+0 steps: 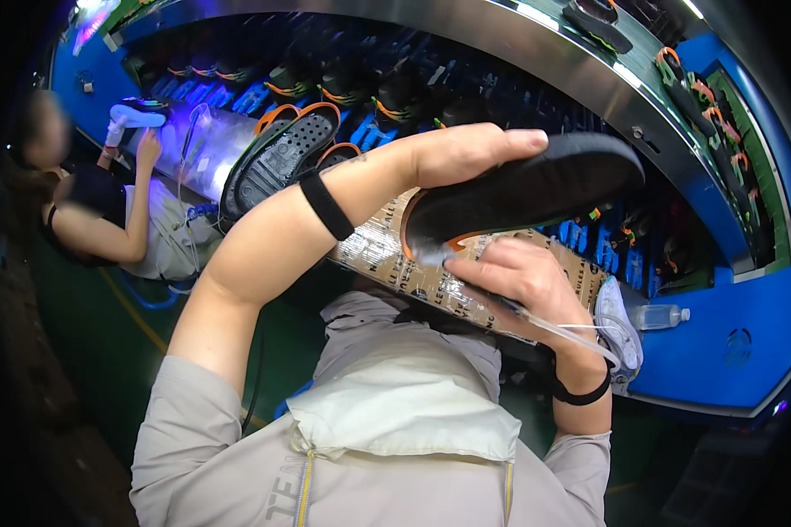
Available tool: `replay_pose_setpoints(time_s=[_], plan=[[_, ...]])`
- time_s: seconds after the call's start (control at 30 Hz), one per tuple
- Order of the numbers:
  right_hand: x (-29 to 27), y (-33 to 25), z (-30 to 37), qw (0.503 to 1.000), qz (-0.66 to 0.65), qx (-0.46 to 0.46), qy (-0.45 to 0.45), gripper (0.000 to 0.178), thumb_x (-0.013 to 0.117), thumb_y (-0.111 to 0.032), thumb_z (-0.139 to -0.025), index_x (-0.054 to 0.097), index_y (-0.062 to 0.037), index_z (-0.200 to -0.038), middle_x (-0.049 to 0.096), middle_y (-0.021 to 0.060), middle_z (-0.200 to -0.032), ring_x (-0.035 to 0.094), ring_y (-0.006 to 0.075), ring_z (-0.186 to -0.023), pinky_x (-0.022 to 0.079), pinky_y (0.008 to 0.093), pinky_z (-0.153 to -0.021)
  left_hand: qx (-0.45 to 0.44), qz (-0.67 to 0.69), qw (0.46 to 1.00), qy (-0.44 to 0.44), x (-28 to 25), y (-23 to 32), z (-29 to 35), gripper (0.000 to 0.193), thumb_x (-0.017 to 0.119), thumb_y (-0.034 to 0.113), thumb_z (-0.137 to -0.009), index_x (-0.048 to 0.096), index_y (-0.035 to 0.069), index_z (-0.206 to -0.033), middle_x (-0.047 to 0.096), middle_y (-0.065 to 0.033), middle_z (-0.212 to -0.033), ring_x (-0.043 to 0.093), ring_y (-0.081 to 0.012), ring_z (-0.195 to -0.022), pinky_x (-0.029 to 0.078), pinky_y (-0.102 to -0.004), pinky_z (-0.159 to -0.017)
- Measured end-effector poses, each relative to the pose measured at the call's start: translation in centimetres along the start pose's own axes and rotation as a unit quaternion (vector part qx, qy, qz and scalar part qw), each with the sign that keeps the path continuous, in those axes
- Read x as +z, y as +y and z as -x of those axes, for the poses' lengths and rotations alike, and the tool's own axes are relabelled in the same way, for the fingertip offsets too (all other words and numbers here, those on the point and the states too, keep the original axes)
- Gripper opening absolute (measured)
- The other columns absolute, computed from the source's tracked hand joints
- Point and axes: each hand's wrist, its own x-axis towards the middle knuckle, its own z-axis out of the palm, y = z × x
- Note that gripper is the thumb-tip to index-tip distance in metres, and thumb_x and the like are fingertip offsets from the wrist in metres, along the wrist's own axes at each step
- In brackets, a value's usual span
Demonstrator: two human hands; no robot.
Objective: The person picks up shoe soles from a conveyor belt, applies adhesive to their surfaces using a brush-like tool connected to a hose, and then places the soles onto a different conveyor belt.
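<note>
A black shoe with an orange edge [536, 189] is held up in front of me, its dark sole toward me. My left hand [470, 154] grips it from above, thumb lying along the sole's far side and the other fingers hidden behind. In my right hand [527, 281] is a brush [433, 256] with pale, blurred bristles and a thin clear tube [580, 335] trailing toward my wrist. Its tip touches the shoe's lower left end, and my index finger stretches along it. Beyond my left forearm stand black perforated clogs with orange trim [277, 158].
Beneath my hands is a taped cardboard surface [466, 303]. Behind it runs a blue rack [369, 132] with several shoes, under a metal rail [518, 53]. A clear bottle [662, 316] lies on the blue bench [729, 342] at right. At left a co-worker [97, 206] handles another shoe.
</note>
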Motion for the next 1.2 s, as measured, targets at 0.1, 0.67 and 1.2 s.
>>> replay_pose_setpoints(time_s=[0.1,0.67,1.2], plan=[[-1.1,0.0,-0.5,1.0,-0.017,-0.009,0.025,0.034,0.085,-0.004,-0.081,0.078,-0.0046,-0.115,0.062,0.0079,-0.081,0.064,0.028,-0.076,0.051,0.0418,-0.072,-0.042,-0.131,0.99,-0.037,0.6,0.9,-0.5,0.078,0.043,0.064,-0.113,0.079,-0.005,-0.119,0.08,-0.013,-0.108,0.071,-0.0191,-0.099,0.055,-0.0354,-0.094],[1.6,3.7,5.8,0.88,-0.252,0.312,0.253,0.022,0.078,-0.005,-0.088,0.081,0.0018,-0.109,0.08,0.0079,-0.093,0.068,0.0116,-0.078,0.054,0.0261,-0.073,0.21,0.481,0.83,0.191,-1.1,-13.8,7.3,0.074,0.041,0.066,-0.11,0.054,0.01,-0.156,0.061,-0.0142,-0.153,0.058,-0.0343,-0.142,0.041,-0.0552,-0.124],[10.1,7.5,2.7,0.83,-0.272,0.41,0.264,0.02,0.076,-0.017,-0.094,0.079,-0.0007,-0.106,0.076,0.0047,-0.085,0.065,0.0093,-0.077,0.052,0.0273,-0.071,-0.043,0.664,0.735,0.132,9.8,-21.8,11.8,0.082,0.037,0.062,-0.104,0.049,0.0,-0.158,0.061,-0.033,-0.146,0.06,-0.0528,-0.136,0.047,-0.0708,-0.115]])
